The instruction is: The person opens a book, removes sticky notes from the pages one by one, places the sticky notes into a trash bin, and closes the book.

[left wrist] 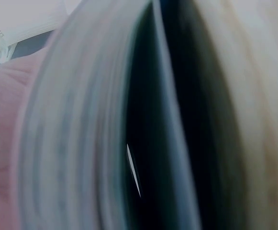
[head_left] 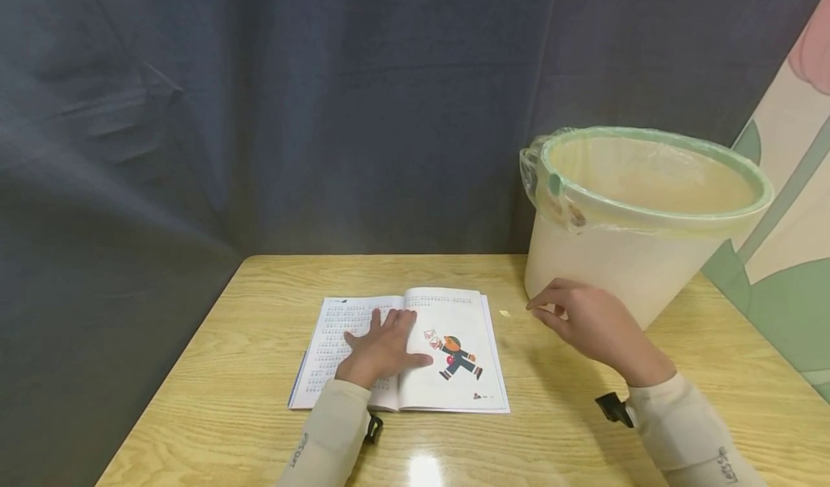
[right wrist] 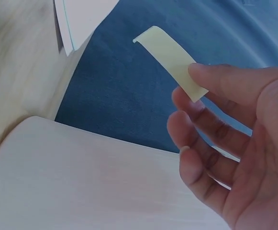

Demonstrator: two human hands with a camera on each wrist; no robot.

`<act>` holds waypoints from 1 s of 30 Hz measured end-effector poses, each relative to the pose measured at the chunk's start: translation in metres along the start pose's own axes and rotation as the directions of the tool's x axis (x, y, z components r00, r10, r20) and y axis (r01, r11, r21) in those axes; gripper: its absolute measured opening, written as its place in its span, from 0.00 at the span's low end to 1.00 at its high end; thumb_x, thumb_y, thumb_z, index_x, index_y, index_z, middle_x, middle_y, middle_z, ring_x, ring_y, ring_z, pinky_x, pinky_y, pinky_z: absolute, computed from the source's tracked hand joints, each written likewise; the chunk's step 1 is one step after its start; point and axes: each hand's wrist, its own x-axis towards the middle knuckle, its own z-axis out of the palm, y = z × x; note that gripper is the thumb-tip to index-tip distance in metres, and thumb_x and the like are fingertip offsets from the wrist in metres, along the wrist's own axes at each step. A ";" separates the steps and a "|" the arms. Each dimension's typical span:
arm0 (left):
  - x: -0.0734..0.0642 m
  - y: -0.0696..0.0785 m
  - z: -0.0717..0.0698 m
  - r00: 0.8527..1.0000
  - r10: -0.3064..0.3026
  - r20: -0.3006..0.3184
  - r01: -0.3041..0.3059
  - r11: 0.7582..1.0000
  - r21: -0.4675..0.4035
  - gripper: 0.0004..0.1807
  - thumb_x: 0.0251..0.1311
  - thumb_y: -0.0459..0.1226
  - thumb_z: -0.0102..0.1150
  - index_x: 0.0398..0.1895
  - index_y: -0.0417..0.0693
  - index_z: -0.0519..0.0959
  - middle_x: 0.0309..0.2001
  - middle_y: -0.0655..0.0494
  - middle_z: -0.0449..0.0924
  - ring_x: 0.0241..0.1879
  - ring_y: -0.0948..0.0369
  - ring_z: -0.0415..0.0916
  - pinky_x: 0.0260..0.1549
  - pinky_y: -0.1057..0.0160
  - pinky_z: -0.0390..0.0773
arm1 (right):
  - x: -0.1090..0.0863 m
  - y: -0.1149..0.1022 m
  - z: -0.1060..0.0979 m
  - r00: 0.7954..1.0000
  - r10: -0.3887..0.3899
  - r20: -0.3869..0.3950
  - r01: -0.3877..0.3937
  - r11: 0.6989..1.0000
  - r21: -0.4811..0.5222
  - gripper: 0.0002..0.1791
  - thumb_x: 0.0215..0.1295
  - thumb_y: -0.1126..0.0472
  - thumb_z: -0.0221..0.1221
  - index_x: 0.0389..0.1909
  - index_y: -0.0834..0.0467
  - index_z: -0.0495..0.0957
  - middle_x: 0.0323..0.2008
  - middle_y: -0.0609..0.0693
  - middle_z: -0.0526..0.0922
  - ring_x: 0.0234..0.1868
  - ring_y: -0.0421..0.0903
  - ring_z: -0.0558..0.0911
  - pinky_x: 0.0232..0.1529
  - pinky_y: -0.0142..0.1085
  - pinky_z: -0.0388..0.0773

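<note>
An open book (head_left: 454,393) lies on the wooden table, text on its left page and a cartoon figure on its right. My left hand (head_left: 382,346) rests across the middle of it, fingers spread and thumb on the right page. In the left wrist view the book's page edges (left wrist: 76,124) loom large and blurred, with part of the palm (left wrist: 2,124) at the side. To the right of the book, my right hand (head_left: 586,325) pinches a pale yellow paper strip (right wrist: 170,55) between thumb and index finger. The strip's far end curls slightly.
A large cream bin (head_left: 583,256) with a green rim and clear plastic liner stands at the table's back right, just behind my right hand. A dark curtain (head_left: 389,112) hangs behind the table (head_left: 214,372). A patterned wall panel (head_left: 778,285) is at the far right.
</note>
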 end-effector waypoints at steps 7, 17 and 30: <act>0.001 0.000 -0.001 1.000 0.007 -0.006 -0.007 1.000 -0.003 0.47 0.53 0.64 0.65 0.74 0.62 0.60 0.75 0.51 0.60 0.78 0.37 0.45 0.55 0.13 0.48 | 0.000 -0.001 -0.008 0.997 -0.019 -0.079 0.020 1.000 0.005 0.06 0.59 0.60 0.68 0.37 0.48 0.88 0.35 0.38 0.85 0.30 0.36 0.78 0.28 0.32 0.74; 0.000 -0.002 0.002 1.000 0.015 -0.010 -0.015 1.000 -0.014 0.47 0.53 0.63 0.66 0.74 0.61 0.60 0.75 0.51 0.61 0.77 0.37 0.45 0.54 0.12 0.48 | -0.002 -0.001 -0.012 0.987 -0.051 -0.152 0.052 0.999 0.004 0.08 0.56 0.61 0.70 0.35 0.45 0.88 0.35 0.37 0.85 0.29 0.34 0.78 0.27 0.31 0.73; 0.001 -0.002 0.001 1.000 0.021 -0.010 -0.021 1.000 -0.001 0.46 0.53 0.63 0.65 0.73 0.61 0.61 0.74 0.51 0.61 0.77 0.36 0.45 0.54 0.12 0.48 | -0.002 -0.003 -0.028 0.916 -0.085 -0.393 0.123 0.990 0.073 0.13 0.50 0.70 0.72 0.34 0.49 0.87 0.39 0.42 0.83 0.30 0.34 0.75 0.29 0.23 0.71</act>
